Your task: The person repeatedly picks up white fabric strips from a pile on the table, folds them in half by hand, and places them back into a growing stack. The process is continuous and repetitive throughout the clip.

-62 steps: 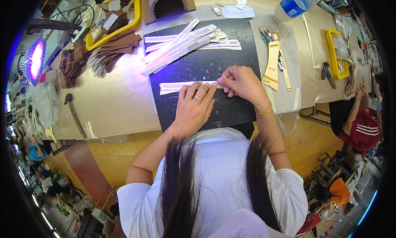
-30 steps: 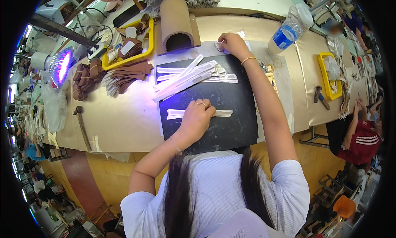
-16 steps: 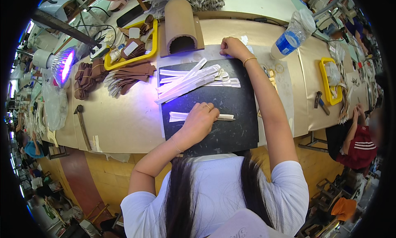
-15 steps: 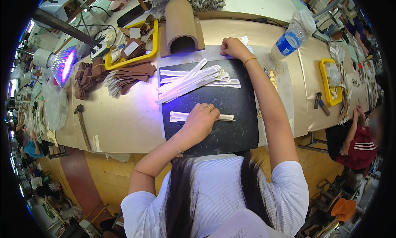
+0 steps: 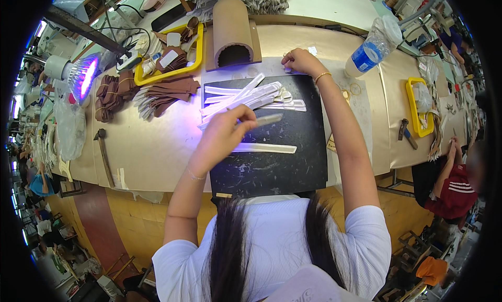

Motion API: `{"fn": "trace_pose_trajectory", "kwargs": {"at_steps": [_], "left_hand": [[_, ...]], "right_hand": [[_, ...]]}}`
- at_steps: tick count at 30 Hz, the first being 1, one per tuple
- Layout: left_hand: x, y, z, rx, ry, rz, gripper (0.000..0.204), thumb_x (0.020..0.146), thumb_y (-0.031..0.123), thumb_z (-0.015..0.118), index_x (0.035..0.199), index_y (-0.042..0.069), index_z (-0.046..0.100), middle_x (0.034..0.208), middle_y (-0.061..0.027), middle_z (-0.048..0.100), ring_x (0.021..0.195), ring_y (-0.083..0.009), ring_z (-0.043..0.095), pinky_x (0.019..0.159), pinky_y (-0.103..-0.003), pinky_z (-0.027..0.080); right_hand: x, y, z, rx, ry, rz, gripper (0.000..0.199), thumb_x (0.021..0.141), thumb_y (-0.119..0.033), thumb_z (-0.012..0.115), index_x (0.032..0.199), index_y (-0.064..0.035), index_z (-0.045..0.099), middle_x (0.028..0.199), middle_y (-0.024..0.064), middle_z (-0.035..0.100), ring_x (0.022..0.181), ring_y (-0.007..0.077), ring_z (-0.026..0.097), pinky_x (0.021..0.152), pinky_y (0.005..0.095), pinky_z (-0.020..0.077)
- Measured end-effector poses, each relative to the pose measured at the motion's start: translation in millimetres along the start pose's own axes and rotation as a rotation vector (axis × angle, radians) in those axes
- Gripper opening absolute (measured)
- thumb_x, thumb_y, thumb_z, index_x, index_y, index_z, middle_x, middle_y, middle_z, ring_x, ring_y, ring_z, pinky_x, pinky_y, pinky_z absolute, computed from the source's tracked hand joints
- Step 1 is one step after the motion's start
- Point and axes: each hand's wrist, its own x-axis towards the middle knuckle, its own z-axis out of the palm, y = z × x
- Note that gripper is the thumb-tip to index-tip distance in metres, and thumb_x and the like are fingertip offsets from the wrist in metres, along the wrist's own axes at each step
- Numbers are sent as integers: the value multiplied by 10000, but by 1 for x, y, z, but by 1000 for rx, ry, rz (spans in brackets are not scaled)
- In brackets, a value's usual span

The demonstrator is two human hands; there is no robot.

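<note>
Black mat (image 5: 293, 171) is the ref: left hand (image 5: 222, 134) pinches a thin grey tool (image 5: 267, 120) just above the white strip (image 5: 264, 147) lying mid-mat. Right hand (image 5: 298, 61), fingers curled, touches small pale bits (image 5: 312, 51) on desk (image 5: 157, 150) past mat's far edge. Risk, imo: w/ nothing pinning the strip, the tool could shove it askew.

A short grey stick-like tool (image 5: 267, 119) is raised a little above the black mat (image 5: 282, 171), almost level. Below it, one long white strip (image 5: 265, 148) lies flat across the mat. A pile of similar white strips (image 5: 246, 98) lies at the mat's far edge.
</note>
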Motion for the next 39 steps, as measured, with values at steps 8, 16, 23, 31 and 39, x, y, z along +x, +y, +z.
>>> {"fn": "trace_pose_trajectory", "kwargs": {"at_steps": [8, 16, 23, 31, 39], "left_hand": [[44, -46, 1, 355, 200, 148, 241, 862, 180, 739, 1067, 65, 685, 1025, -123, 661, 1004, -316, 609, 909, -407, 471], [8, -37, 35, 407, 337, 316, 268, 853, 150, 745, 1103, 71, 688, 1194, -129, 597, 1149, -343, 535, 996, -439, 415], [-24, -42, 59, 330, 149, 317, 219, 866, 133, 732, 1075, 72, 704, 1150, -109, 619, 1093, -302, 567, 948, -406, 425], [-34, -46, 66, 313, 126, 304, 199, 886, 147, 711, 1072, 79, 703, 1138, -91, 623, 1099, -288, 564, 942, -406, 411], [-42, -46, 72, 377, 141, 361, 242, 863, 158, 737, 1083, 65, 699, 1113, -90, 622, 1099, -290, 567, 941, -420, 422]], "right_hand": [[-24, -9, -4, 419, 0, 167, 194, 943, -161, 642, 977, 6, 735, 820, 93, 743, 661, 143, 707, 614, 294, 553], [-58, -16, -13, 525, 381, 173, 191, 990, -174, 592, 1004, -4, 679, 856, 98, 747, 697, 133, 719, 660, 272, 552], [-77, -30, 0, 208, 500, 23, 192, 985, -165, 572, 987, -1, 671, 863, 173, 737, 794, 301, 722, 748, 375, 544], [-86, -34, 13, -4, 444, -129, 168, 998, -183, 529, 949, -55, 627, 819, 133, 719, 797, 337, 696, 797, 451, 497], [-92, -26, 13, -41, 533, -297, 112, 998, -142, 529, 949, -53, 576, 875, 110, 682, 830, 346, 675, 812, 455, 474]]}}
